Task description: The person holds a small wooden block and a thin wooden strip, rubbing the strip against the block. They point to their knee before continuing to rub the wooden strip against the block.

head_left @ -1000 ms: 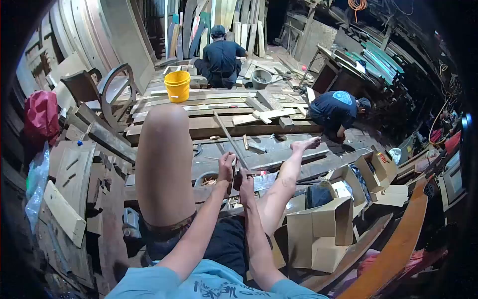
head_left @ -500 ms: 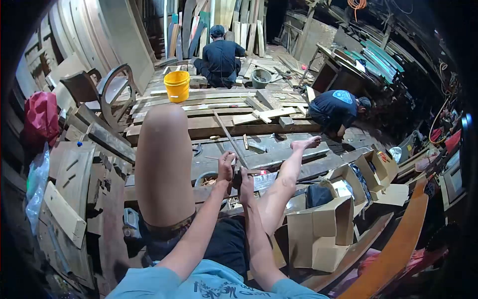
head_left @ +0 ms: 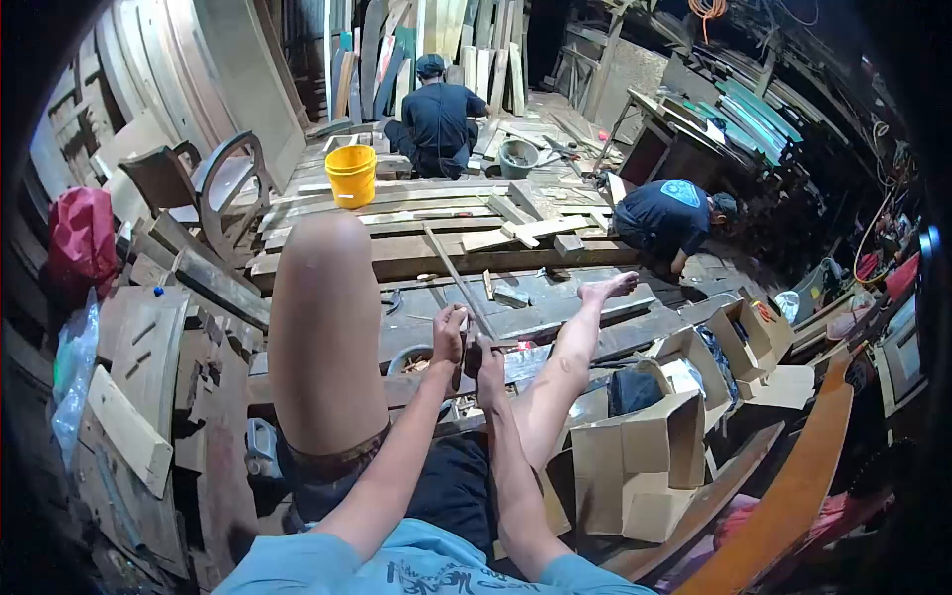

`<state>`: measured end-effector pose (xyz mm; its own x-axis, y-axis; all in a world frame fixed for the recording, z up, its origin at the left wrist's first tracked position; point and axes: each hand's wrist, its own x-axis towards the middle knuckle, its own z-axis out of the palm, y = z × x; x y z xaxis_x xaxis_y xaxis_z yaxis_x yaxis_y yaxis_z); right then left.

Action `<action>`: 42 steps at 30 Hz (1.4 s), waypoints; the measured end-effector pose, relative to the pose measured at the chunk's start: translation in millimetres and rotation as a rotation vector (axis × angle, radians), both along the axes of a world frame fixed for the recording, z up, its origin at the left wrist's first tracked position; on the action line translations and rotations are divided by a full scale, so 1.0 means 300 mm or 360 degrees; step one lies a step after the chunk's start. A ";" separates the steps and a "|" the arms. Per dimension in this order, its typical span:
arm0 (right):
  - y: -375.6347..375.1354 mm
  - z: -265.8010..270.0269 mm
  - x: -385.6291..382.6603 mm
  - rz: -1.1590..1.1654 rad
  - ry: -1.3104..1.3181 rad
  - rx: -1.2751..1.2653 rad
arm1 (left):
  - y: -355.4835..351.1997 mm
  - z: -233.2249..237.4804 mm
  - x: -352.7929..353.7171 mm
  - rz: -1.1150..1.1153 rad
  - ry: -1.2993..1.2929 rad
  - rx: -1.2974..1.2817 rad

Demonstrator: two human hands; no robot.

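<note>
My left hand [head_left: 449, 335] is closed, fingertips pinched on a thin wooden stick [head_left: 420, 317] that points out to the left. Close beside it, my right hand [head_left: 488, 369] is wrapped around a dark, flat tool [head_left: 473, 349], mostly hidden by the fingers; I cannot tell its kind. Both hands are between my legs, over the plank floor. A long narrow strip [head_left: 454, 271] runs away from just beyond the hands, overlapping them in this view. Below and left of the hands is a round basin [head_left: 399, 363] with wood pieces in it.
Two people in dark shirts crouch ahead, one at the back [head_left: 436, 119] and one on the right [head_left: 669, 216]. A yellow bucket [head_left: 351, 183] stands on the planks [head_left: 397, 213]. Open cardboard boxes [head_left: 635, 446] lie at my right, a wooden chair [head_left: 223, 183] at the left.
The thin stick in my left hand shows less of its length and sits slightly lower. My hands stay close together, nearly in place, and the view has shifted slightly.
</note>
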<state>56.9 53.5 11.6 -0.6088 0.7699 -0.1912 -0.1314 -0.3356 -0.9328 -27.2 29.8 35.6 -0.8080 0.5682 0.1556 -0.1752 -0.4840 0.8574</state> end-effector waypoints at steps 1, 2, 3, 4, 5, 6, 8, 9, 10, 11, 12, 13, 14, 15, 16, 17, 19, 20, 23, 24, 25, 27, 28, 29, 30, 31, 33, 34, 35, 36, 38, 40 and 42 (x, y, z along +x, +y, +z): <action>-0.016 0.005 -0.004 -0.0152 0.0316 -0.0218 | 0.001 -0.007 0.001 0.0023 0.0062 -0.0027; -0.018 0.008 0.008 -0.0137 0.0324 -0.0133 | 0.001 -0.007 0.002 0.0048 0.0123 -0.0054; 0.012 -0.007 0.030 0.0060 -0.0023 0.0155 | 0.004 -0.016 -0.001 0.0040 0.0130 -0.0056; 0.022 0.000 0.025 0.0077 -0.0155 0.0151 | 0.011 -0.021 -0.010 0.0009 0.0065 -0.0039; 0.023 0.001 0.026 0.0094 -0.0295 0.0141 | 0.013 -0.031 -0.013 -0.0023 -0.0009 -0.0029; 0.020 -0.001 0.032 0.0134 -0.0028 0.0046 | 0.016 -0.042 -0.019 -0.0030 -0.0016 -0.0004; -0.023 0.059 0.011 -0.0108 0.0262 -0.0217 | 0.028 -0.048 -0.019 -0.0026 0.0021 0.0009; -0.040 0.068 0.010 -0.0211 0.0346 -0.0322 | 0.027 -0.057 -0.013 -0.0032 0.0056 0.0011; -0.024 0.050 0.031 -0.0043 0.0197 -0.0119 | 0.016 -0.061 -0.004 -0.0032 0.0050 0.0004; 0.007 0.017 0.041 0.0117 0.0060 0.0092 | 0.010 -0.051 -0.001 -0.0028 0.0030 -0.0002; 0.026 -0.016 0.030 0.0090 -0.0289 0.0218 | 0.012 -0.033 -0.005 -0.0024 0.0017 0.0002; 0.030 -0.003 0.017 0.0128 -0.0126 0.0028 | 0.011 -0.033 -0.008 -0.0017 -0.0002 0.0000; 0.025 0.002 0.018 0.0091 0.0015 -0.0059 | 0.010 -0.035 -0.012 -0.0030 -0.0016 0.0040; 0.019 0.007 0.018 0.0063 0.0152 -0.0144 | 0.012 -0.038 -0.015 -0.0019 -0.0017 0.0045; 0.008 0.017 0.017 0.0075 0.0145 -0.0144 | 0.010 -0.033 -0.009 -0.0029 -0.0020 0.0018; -0.005 0.025 0.019 0.0037 0.0200 -0.0208 | 0.005 -0.029 -0.001 -0.0043 -0.0025 -0.0012; 0.003 0.006 0.023 -0.0022 0.0272 -0.0274 | 0.007 -0.017 0.000 -0.0023 0.0076 0.0005; 0.035 -0.029 0.016 0.0079 0.0022 -0.0152 | 0.013 -0.012 -0.004 -0.0038 0.0085 -0.0010; 0.026 0.011 0.042 0.0280 -0.0179 -0.0010 | 0.012 -0.020 -0.002 -0.0047 0.0079 -0.0045; -0.017 0.078 0.036 0.0105 0.0027 -0.0243 | 0.013 -0.025 0.002 -0.0067 0.0047 -0.0026; -0.040 0.109 0.035 -0.0077 0.0233 -0.0478 | 0.012 -0.027 0.008 -0.0090 0.0015 -0.0010; 0.059 -0.052 0.055 0.0294 0.0020 -0.0091 | 0.012 -0.017 0.011 -0.0064 0.0102 -0.0056; 0.061 -0.035 0.040 0.0253 -0.0157 -0.0040 | 0.011 -0.011 0.013 -0.0048 0.0144 -0.0067; 0.055 -0.023 0.030 0.0214 -0.0339 0.0004 | 0.006 -0.010 0.016 -0.0030 0.0179 -0.0083; 0.046 -0.015 0.040 0.0186 -0.0060 -0.0095 | 0.003 -0.007 0.013 -0.0031 0.0157 -0.0092; 0.023 0.028 0.054 0.0163 0.0214 -0.0192 | 0.008 -0.015 0.006 -0.0023 0.0158 -0.0087; 0.031 -0.006 0.042 0.0168 0.0141 -0.0096 | 0.011 -0.041 0.005 -0.0077 0.0112 -0.0059; 0.030 -0.020 0.039 0.0154 0.0076 -0.0005 | 0.011 -0.022 0.016 -0.0063 0.0005 -0.0032; 0.038 -0.026 0.031 0.0134 0.0023 0.0095 | 0.013 -0.024 0.014 -0.0075 0.0014 -0.0032; 0.041 -0.033 0.025 0.0090 -0.0395 0.0352 | 0.011 -0.021 0.006 -0.0061 0.0084 -0.0071; 0.036 -0.023 0.020 0.0083 -0.0071 -0.0020 | 0.007 -0.035 0.004 -0.0090 -0.0031 -0.0001; 0.029 -0.010 0.031 0.0087 0.0095 -0.0095 | 0.013 -0.034 -0.004 -0.0058 0.0029 -0.0016; 0.012 0.001 0.047 0.0105 0.0191 -0.0073 | 0.008 -0.028 0.005 -0.0004 0.0131 -0.0035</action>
<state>71.0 57.2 12.0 -0.6782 0.7198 -0.1481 -0.2173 -0.3890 -0.8953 -25.7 32.2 27.1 -0.7915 0.5743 0.2092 -0.1048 -0.4647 0.8792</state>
